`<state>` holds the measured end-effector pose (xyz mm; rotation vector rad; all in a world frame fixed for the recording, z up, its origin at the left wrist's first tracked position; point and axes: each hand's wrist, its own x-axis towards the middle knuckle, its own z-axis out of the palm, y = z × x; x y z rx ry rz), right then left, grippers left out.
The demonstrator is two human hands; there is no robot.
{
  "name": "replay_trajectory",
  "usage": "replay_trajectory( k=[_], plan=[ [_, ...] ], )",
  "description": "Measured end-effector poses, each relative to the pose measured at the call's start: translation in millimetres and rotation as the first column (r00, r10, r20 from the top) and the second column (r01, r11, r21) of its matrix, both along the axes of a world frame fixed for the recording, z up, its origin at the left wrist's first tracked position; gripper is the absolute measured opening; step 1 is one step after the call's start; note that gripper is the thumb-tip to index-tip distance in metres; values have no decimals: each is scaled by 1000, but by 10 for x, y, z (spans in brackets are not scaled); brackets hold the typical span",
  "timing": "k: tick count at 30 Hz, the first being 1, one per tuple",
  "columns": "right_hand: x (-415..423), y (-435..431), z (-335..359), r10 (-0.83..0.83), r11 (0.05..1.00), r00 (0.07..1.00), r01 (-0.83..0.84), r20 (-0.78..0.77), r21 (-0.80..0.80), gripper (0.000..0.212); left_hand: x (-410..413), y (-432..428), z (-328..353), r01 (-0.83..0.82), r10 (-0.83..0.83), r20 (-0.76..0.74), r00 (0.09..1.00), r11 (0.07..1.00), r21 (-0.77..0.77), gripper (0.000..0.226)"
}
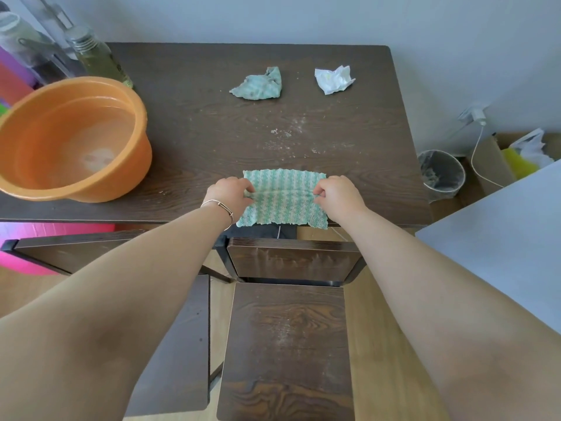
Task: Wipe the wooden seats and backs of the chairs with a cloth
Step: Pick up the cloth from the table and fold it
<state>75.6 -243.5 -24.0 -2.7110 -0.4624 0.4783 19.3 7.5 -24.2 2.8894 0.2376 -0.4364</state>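
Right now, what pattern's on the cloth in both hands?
Green-and-white zigzag stripes on the cloth, pinched by the left hand and right hand; head view.

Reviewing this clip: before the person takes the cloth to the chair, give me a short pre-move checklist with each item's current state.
1. Both hands grip the cloth: ok. The left hand and right hand pinch the green-and-white cloth at a fold.
2. Cloth ready to lift: ok. It lies on the near table edge, overhanging slightly.
3. Chair within reach: ok. The chair back and chair seat sit directly below the arms.
4. Seat needs wiping: ok. Pale dusty marks show on it.
5. Cloth damp: cannot tell.
6. Water available: ok, seemingly. The orange basin looks to hold some.
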Motion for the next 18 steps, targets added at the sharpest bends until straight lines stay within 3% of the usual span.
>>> replay_trajectory(
  k=[8,18],
  plan=[
    [-376,-89,461,-66,996,994,60,92,67,8,-358,42,398,60,-58,81,995,998,-24,22],
    [-1622,-243,640,-222,965,975,221,-4,144,9,-1308,33,471,180,-176,51,983,977,-111,22]
  ],
)
